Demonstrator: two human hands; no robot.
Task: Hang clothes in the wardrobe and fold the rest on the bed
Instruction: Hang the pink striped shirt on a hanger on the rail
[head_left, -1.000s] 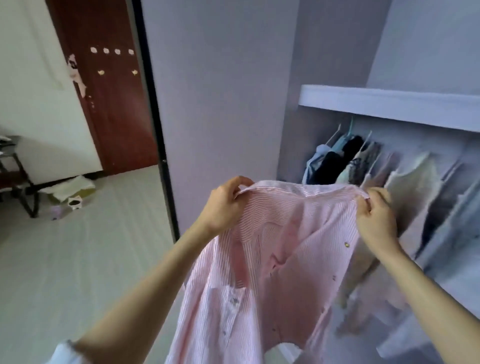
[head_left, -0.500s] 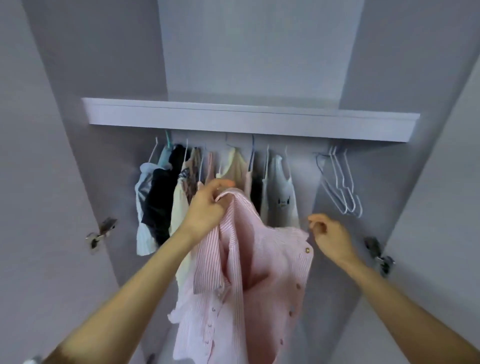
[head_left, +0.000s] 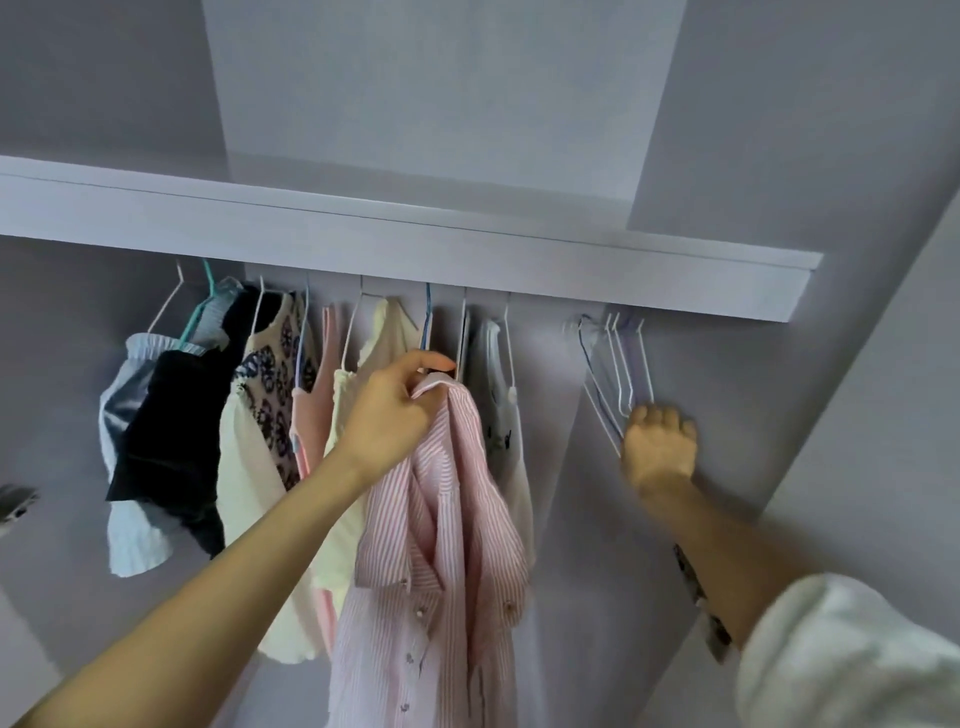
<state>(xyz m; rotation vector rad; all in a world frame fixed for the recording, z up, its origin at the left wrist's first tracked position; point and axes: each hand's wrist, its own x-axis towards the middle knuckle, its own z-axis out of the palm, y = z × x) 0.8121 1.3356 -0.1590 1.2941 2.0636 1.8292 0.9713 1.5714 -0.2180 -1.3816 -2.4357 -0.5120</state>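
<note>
Head view: unbranded pink striped shirt (head_left: 441, 519) in left hand (head_left: 387, 415), wardrobe (head_left: 405, 234).

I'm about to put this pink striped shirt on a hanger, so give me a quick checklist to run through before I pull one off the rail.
1. Pink striped shirt held securely: ok, left hand pinches its collar.
2. Empty hangers available: ok, a bunch hangs at the right end.
3. Right hand on a hanger: ok, at their lower ends.
4. Only one hanger gripped: cannot tell.
5. Hangers untangled: cannot tell.
6. Shirt unbuttoned for hanging: ok, front hangs open.
</note>
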